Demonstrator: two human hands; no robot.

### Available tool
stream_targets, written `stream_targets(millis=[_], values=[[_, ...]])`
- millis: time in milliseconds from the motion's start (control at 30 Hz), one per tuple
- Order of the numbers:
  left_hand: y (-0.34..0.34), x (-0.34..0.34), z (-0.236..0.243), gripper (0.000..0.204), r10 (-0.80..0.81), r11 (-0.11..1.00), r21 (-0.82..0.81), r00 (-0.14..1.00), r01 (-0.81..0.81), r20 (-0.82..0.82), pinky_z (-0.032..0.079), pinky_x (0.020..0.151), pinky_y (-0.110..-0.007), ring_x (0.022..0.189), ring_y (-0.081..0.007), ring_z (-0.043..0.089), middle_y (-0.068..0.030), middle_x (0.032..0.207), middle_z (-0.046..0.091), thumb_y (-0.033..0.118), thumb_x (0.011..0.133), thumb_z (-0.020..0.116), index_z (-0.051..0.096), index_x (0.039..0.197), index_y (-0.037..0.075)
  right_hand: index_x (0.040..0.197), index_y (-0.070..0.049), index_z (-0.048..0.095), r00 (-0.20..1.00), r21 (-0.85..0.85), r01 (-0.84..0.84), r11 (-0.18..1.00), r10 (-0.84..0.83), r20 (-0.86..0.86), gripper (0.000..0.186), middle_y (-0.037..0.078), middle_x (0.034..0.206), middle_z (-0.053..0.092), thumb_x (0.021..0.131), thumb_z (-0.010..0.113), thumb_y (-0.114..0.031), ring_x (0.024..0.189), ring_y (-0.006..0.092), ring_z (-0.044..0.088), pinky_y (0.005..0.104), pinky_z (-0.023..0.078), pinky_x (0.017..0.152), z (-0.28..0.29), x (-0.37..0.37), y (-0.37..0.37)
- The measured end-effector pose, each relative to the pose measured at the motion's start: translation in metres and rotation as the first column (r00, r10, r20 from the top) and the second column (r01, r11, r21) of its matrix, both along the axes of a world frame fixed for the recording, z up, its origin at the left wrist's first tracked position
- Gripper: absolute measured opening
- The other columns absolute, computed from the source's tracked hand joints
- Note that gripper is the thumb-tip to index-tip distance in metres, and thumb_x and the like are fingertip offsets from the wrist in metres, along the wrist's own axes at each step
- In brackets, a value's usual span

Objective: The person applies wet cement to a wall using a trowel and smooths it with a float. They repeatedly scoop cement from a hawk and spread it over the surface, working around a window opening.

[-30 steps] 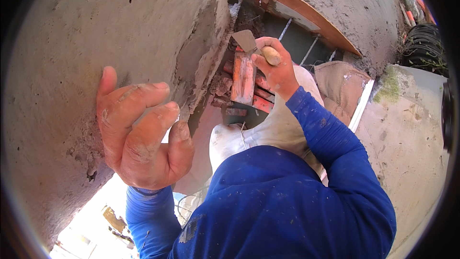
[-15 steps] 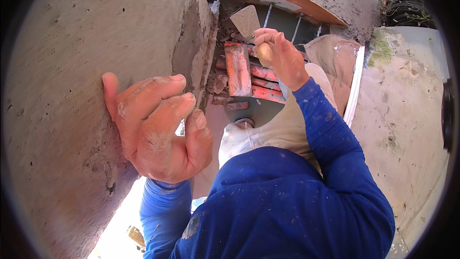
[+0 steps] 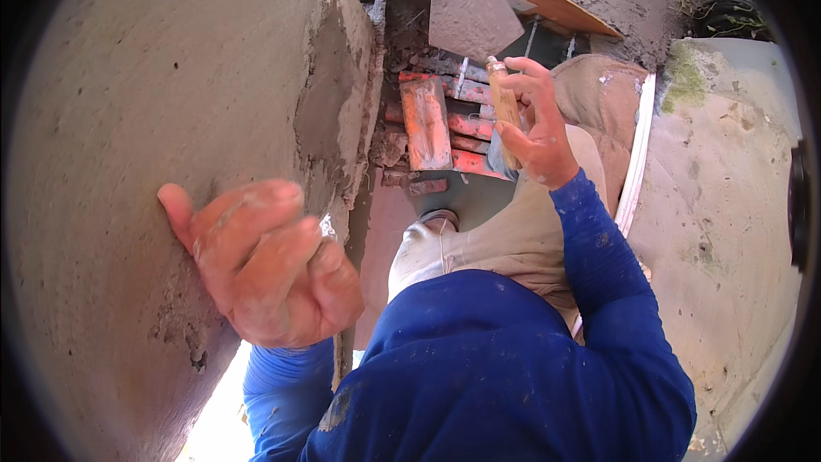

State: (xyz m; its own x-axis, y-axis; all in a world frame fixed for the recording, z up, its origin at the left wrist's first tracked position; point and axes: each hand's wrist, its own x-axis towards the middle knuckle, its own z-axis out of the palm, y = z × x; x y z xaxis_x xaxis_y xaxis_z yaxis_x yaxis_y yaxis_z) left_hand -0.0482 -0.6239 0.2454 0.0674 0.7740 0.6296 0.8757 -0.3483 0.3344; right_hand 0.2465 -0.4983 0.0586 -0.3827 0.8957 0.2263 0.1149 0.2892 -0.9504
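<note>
My right hand (image 3: 543,133) grips a trowel by its wooden handle (image 3: 505,107), thumb on one side and fingers loosely on the other. The trowel's blade (image 3: 472,10) points away from me and is coated in grey mortar. At the left, my left hand (image 3: 269,265) rests its outer edge against a smooth plastered wall (image 3: 128,120). Its fingers are loosely bent and apart, with nothing visible in them; mortar dirties the skin. A rough, darker patch (image 3: 329,90) marks the wall's edge beyond that hand.
Below the trowel lie a mortar-smeared orange-red block (image 3: 425,122) and several orange-red bars (image 3: 470,126). A wooden board (image 3: 556,2) spans the far side above thin rods. To the right are a brown cloth-like sheet (image 3: 590,103), a white strip (image 3: 635,158), a concrete slab (image 3: 718,205) and coiled black tubing (image 3: 727,0).
The trowel has come up closer to the camera, and its handle now shows lengthwise. My right hand has moved slightly right and nearer me. My left hand has slid a little down and left.
</note>
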Motion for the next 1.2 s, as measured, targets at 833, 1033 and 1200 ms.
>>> stream_targets(millis=[833,1033,1200], values=[[-0.06,0.057,-0.553,0.012,0.567,0.12,-0.947,0.762,0.299,0.312,0.055,0.067,-0.034,0.073,-0.0162,0.068,-0.0075,0.083,0.073,0.012,0.09,0.069,0.072,0.095,0.002,0.113,-0.004,0.054,0.981,-0.945,0.158,0.285,-0.154,0.117,0.027,0.007,0.086,0.06,0.089,0.064,-0.008,0.066,0.0174,0.059,0.0341,0.05,0.062,-0.106,0.077,0.006],[-0.03,0.038,-0.526,0.014,0.697,0.134,-0.914,0.619,0.382,0.361,0.055,0.071,-0.032,0.077,-0.0163,0.067,-0.0061,0.087,0.07,0.01,0.091,0.068,0.071,0.102,0.002,0.118,-0.002,0.055,0.992,-0.967,0.125,0.222,-0.037,0.12,0.032,0.007,0.087,0.062,0.088,0.065,-0.009,0.071,0.0175,0.061,0.0333,0.051,0.065,-0.094,0.074,0.018],[-0.013,0.035,-0.518,0.014,0.756,0.149,-0.921,0.559,0.361,0.341,0.055,0.075,-0.032,0.077,-0.0163,0.066,-0.0057,0.088,0.069,0.008,0.091,0.067,0.07,0.104,0.003,0.122,0.0,0.054,0.997,-0.965,0.07,0.252,0.009,0.074,0.035,0.008,0.089,0.064,0.089,0.064,-0.008,0.074,0.0172,0.062,0.0323,0.051,0.068,-0.088,0.062,0.021]])
